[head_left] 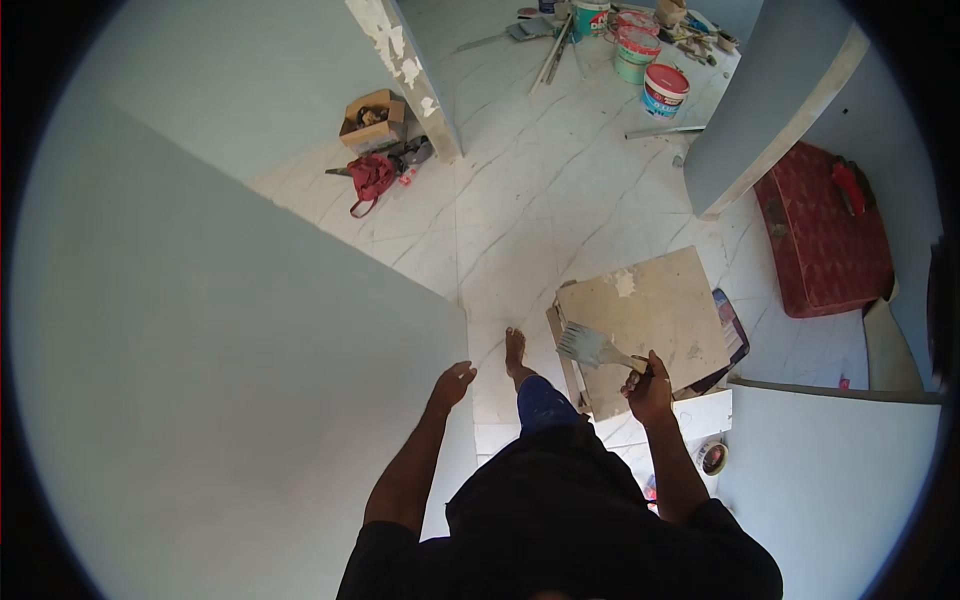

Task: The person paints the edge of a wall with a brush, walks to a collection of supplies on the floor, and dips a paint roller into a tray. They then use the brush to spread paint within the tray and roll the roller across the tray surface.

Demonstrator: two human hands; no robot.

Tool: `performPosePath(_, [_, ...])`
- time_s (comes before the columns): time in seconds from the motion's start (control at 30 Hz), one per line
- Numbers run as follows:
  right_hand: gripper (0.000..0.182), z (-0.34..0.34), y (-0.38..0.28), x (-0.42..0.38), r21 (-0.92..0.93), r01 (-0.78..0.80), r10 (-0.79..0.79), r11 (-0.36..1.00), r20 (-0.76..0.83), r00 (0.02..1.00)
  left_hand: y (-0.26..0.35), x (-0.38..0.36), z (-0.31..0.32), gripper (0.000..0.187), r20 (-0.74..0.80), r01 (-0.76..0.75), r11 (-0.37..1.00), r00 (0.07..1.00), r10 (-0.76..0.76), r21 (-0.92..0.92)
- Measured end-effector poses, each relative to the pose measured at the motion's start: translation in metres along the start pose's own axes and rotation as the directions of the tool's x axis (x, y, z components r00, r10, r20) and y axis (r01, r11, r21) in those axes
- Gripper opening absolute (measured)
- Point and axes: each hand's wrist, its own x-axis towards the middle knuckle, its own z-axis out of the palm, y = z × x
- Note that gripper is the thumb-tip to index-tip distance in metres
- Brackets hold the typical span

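Note:
A wide paintbrush (590, 345) is gripped by its handle in my right hand (650, 392), and pale paint coats its bristles and ferrule. The bristles point left, over a beige board (665, 325) that is scuffed and has a bare patch near its far edge. Beside the end of a grey wall (300, 370), my left hand (455, 384) hangs with its fingers loosely bent and apart, holding nothing. My bare foot (515, 345) is on the tiled floor between the wall and the board.
Paint buckets (665, 90) and tools stand at the back. A cardboard box (373, 122) and a red bag (371, 178) lie by a narrow pillar (410, 75). To the right, a red mattress (830, 235) leans against the wall. A small round container (711, 458) sits near my right arm.

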Motion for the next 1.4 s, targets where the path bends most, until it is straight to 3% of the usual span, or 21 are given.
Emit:
performPosePath(0.17, [0.032, 0.11, -0.023, 0.076, 0.117, 0.031, -0.029, 0.993, -0.022, 0.999, -0.017, 0.095, -0.048, 0.061, 0.256, 0.011, 0.933, 0.96, -0.111, 0.361])
performPosePath(0.33, [0.03, 0.2, -0.057, 0.149, 0.109, 0.101, -0.098, 0.989, -0.035, 0.995, 0.019, 0.183, -0.106, 0.06, 0.181, 0.036, 0.984, 0.981, -0.068, 0.177])
performPosePath(0.4, [0.028, 0.238, -0.073, 0.165, 0.048, 0.113, -0.111, 0.992, -0.037, 0.993, 0.009, 0.229, -0.113, 0.058, 0.007, 0.138, 0.987, 0.99, -0.139, 0.082])
performPosePath(0.43, [0.027, 0.251, -0.082, 0.175, 0.006, 0.111, -0.111, 0.994, -0.023, 0.994, 0.02, 0.245, -0.115, 0.058, 0.012, 0.13, 0.989, 0.991, -0.131, 0.069])
performPosePath(0.5, [0.024, 0.265, -0.095, 0.202, 0.008, 0.099, -0.099, 0.995, -0.015, 0.995, 0.038, 0.274, -0.124, 0.056, 0.034, 0.283, 0.959, 0.959, -0.283, 0.005])
performPosePath(0.53, [0.024, 0.276, -0.102, 0.216, -0.004, 0.09, -0.09, 0.996, -0.027, 0.996, 0.02, 0.305, -0.119, 0.056, 0.055, 0.237, 0.961, 0.968, -0.246, 0.141])
performPosePath(0.57, [0.024, 0.286, -0.111, 0.232, -0.016, 0.082, -0.083, 0.997, -0.037, 0.996, 0.022, 0.327, -0.124, 0.056, 0.061, 0.231, 0.964, 0.969, -0.241, 0.134])
performPosePath(0.63, [0.022, 0.305, -0.131, 0.263, -0.042, 0.082, -0.084, 0.996, -0.048, 0.995, 0.029, 0.377, -0.133, 0.057, 0.246, 0.211, 0.955, 0.934, -0.26, 0.208])
performPosePath(0.77, [0.022, 0.335, -0.157, 0.322, -0.083, 0.131, -0.144, 0.988, -0.189, 0.971, 0.063, 0.49, -0.18, 0.057, 0.32, 0.258, 0.953, 0.9, -0.297, 0.157])
performPosePath(0.83, [0.022, 0.347, -0.173, 0.351, 0.007, 0.132, -0.126, 0.991, -0.258, 0.958, 0.096, 0.542, -0.204, 0.057, 0.126, 0.1, 0.977, 0.984, -0.125, 0.186])
performPosePath(0.87, [0.022, 0.353, -0.18, 0.364, 0.032, 0.149, -0.136, 0.988, -0.265, 0.955, 0.11, 0.571, -0.216, 0.059, 0.138, 0.033, 0.972, 0.988, -0.067, 0.234])
performPosePath(1.0, [0.025, 0.379, -0.209, 0.401, -0.009, 0.203, -0.188, 0.979, -0.414, 0.891, 0.157, 0.666, -0.256, 0.06, 0.212, 0.003, 0.983, 0.976, -0.042, 0.181])
performPosePath(1.07, [0.029, 0.391, -0.227, 0.425, 0.128, 0.26, -0.174, 0.957, -0.463, 0.869, 0.165, 0.724, -0.265, 0.06, 0.255, -0.071, 0.929, 0.967, -0.025, 0.363])
performPosePath(1.17, [0.035, 0.402, -0.249, 0.469, 0.195, 0.308, -0.168, 0.931, -0.519, 0.838, 0.188, 0.792, -0.273, 0.059, 0.276, -0.154, 0.927, 0.959, 0.058, 0.341])
performPosePath(1.37, [0.035, 0.434, -0.334, 0.607, 0.254, 0.23, -0.041, 0.94, -0.583, 0.811, 0.261, 0.889, -0.28, 0.055, 0.162, -0.065, 0.971, 0.986, 0.028, 0.232])
performPosePath(1.4, [0.035, 0.442, -0.354, 0.633, 0.247, 0.211, -0.033, 0.946, -0.571, 0.82, 0.27, 0.9, -0.283, 0.054, 0.197, -0.058, 0.953, 0.98, -0.002, 0.297])
